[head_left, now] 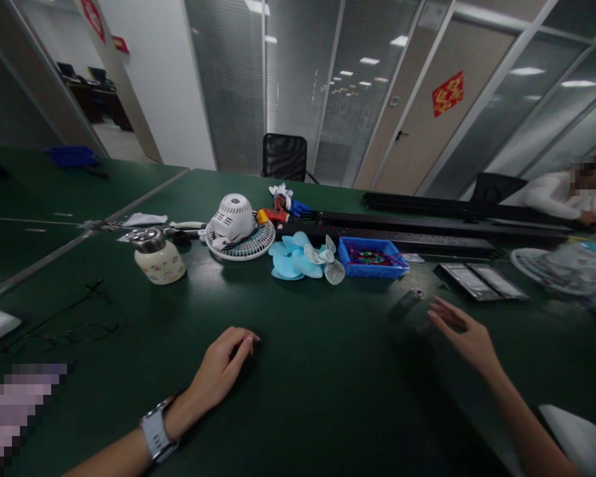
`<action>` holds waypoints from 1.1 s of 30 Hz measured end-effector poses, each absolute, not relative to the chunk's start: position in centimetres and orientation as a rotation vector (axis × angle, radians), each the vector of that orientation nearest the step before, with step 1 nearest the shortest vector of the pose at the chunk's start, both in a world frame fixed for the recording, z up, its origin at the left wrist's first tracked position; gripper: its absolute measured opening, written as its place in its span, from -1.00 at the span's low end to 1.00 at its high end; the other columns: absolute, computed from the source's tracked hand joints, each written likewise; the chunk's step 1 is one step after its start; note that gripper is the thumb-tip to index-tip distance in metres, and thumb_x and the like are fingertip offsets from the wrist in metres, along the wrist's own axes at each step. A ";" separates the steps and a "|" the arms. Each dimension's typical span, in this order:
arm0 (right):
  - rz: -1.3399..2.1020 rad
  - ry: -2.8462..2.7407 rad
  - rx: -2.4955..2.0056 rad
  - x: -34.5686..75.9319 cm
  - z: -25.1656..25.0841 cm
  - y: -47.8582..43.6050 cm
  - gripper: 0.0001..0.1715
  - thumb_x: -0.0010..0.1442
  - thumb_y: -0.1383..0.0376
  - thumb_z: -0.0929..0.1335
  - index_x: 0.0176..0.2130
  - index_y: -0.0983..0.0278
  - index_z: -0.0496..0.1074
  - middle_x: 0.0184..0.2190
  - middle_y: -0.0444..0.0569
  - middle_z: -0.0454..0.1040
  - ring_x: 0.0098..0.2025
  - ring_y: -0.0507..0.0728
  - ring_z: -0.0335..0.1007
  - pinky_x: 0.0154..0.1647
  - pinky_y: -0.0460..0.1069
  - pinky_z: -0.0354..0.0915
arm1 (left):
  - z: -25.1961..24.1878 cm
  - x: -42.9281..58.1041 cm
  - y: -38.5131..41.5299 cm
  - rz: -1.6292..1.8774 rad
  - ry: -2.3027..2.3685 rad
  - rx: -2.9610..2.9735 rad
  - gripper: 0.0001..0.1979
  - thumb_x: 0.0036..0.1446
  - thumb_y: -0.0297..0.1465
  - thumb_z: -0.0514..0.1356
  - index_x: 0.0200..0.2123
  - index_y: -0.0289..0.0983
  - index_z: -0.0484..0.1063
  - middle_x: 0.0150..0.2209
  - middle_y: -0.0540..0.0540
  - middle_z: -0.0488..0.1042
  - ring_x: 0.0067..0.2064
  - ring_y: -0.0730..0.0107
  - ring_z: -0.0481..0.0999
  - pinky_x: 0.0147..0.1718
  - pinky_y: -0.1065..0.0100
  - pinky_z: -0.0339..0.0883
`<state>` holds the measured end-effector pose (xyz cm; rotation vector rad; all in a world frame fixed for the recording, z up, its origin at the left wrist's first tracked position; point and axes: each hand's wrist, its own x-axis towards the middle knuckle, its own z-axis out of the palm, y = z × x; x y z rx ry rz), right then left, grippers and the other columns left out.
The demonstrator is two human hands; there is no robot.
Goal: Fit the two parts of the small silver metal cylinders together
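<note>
My left hand point(223, 368) rests on the green table, with a watch on its wrist. Its fingers curl loosely, the thumb tip meeting the forefinger, and I see nothing held. Farther right, my right hand point(467, 336) hovers over the table with thumb and fingers apart and empty. Just left of its fingertips is a small dark cylinder point(406, 303) with a shiny metal end, slightly blurred; hand and cylinder look apart. Beyond the hands lie light-blue fan blades point(289, 257), translucent fan blades point(334, 270) and a blue bin point(375, 268) holding coloured wires.
Behind are a white fan housing point(233, 218) on its grille, an orange power drill point(279, 211) and long black bars point(402, 232). A cream jar point(159, 262) stands left. Flat metal-and-black panels point(481, 281) lie right, near another fan point(576, 265). A person point(541, 192) sits at far right.
</note>
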<state>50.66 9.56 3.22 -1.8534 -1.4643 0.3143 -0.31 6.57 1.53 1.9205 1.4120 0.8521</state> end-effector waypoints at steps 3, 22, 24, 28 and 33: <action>0.447 -1.476 -1.819 50.5 2.0 8.1 -0.14 -0.11 -0.05 0.47 0.12 0.26 0.39 -0.06 0.11 0.55 -0.04 0.32 0.50 0.07 0.20 0.37 | 1.5 -0.3 6.6 0.845 1.412 1.923 -0.67 0.30 -0.20 -0.02 -0.26 -0.23 0.48 -0.31 -0.08 0.49 -0.26 0.31 0.47 -0.24 0.31 0.37; 1.288 -1.828 -1.063 24.5 2.7 7.1 -0.42 -0.13 0.12 0.55 -0.13 0.26 0.44 -0.14 -0.02 0.57 -0.07 0.18 0.51 0.00 0.07 0.38 | 2.9 1.7 5.0 0.949 1.066 2.135 -0.68 0.22 -0.35 0.17 0.06 -0.08 0.43 0.00 -0.11 0.51 0.03 0.27 0.45 0.00 0.21 0.41; 1.347 -1.817 -1.019 23.4 2.1 7.0 -0.42 -0.13 0.12 0.55 -0.14 0.27 0.41 -0.19 -0.04 0.57 -0.12 0.16 0.52 -0.07 0.04 0.38 | 3.0 2.2 5.1 0.975 1.080 2.131 -0.68 0.21 -0.35 0.19 0.04 -0.09 0.44 -0.02 -0.11 0.52 0.00 0.29 0.48 -0.03 0.24 0.43; 1.353 -1.833 -1.035 22.9 1.4 6.9 -0.45 -0.16 0.09 0.56 -0.24 0.27 0.38 -0.30 -0.09 0.56 -0.22 0.14 0.51 -0.22 0.00 0.36 | 3.1 2.9 5.4 1.021 1.079 2.155 -0.74 0.17 -0.34 0.24 -0.05 -0.12 0.50 -0.12 -0.10 0.57 -0.07 0.30 0.52 -0.10 0.27 0.46; 1.251 -1.893 -1.065 23.4 1.3 7.0 -0.50 -0.16 0.09 0.56 -0.26 0.30 0.45 -0.28 -0.08 0.55 -0.24 0.11 0.46 -0.22 -0.02 0.32 | 3.5 3.4 5.3 1.068 1.019 2.223 -0.89 0.17 -0.39 0.23 -0.22 -0.18 0.52 -0.24 -0.08 0.59 -0.18 0.33 0.56 -0.19 0.30 0.48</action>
